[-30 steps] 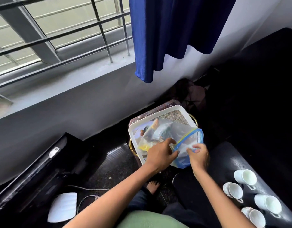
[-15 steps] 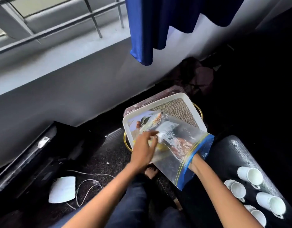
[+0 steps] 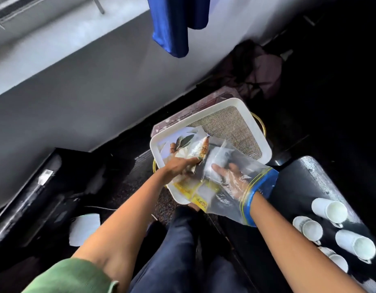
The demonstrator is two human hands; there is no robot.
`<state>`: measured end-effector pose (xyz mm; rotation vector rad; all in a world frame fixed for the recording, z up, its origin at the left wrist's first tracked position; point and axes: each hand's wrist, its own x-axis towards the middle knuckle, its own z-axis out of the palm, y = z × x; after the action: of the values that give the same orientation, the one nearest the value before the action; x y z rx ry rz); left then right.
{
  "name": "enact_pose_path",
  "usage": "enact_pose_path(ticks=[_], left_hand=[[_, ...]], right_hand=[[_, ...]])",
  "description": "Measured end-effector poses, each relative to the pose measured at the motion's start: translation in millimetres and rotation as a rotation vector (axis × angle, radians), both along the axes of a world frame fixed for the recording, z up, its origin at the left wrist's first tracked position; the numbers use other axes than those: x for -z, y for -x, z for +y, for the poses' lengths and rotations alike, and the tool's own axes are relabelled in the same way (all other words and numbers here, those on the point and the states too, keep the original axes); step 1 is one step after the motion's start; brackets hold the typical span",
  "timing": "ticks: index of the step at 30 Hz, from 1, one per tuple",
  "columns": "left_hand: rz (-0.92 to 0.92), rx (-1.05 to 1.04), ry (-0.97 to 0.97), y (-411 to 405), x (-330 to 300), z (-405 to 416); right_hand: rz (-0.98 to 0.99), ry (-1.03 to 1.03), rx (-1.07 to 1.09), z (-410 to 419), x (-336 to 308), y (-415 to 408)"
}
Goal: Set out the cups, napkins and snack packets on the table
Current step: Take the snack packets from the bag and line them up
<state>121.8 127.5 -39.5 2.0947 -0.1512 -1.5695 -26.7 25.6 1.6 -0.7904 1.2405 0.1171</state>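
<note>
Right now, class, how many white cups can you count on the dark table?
4, all lying on their sides at the right: one farthest back, one left of it, one nearer, one nearest the frame's edge. More may lie out of view.

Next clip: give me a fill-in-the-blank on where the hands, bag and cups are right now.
1. The right hand is inside the clear ____ bag.
2. The left hand holds the bag's closed end over the ____ tray.
3. On the black table to the right stand ____ white cups.

Missing words: zip-top; white; four
</note>
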Motion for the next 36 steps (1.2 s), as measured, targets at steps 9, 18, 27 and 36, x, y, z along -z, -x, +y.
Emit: enact_pose_path(ticks=[9, 18, 27, 36], left_hand=[[0.214, -0.043, 0.156, 7, 4, 12], [0.209, -0.212, 0.202, -4, -5, 27], [0.217, -0.527, 0.276, -19, -3, 68], [0.120, -0.652, 0.219, -24, 1, 116]], right_hand=[[0.005, 0.085, -0.070, -15, -1, 0], [-0.037, -0.184, 0.178, -32, -10, 19], [-0.028, 0.121, 0.026, -65, -23, 34], [0.077, 0.446, -0.018, -87, -11, 34]])
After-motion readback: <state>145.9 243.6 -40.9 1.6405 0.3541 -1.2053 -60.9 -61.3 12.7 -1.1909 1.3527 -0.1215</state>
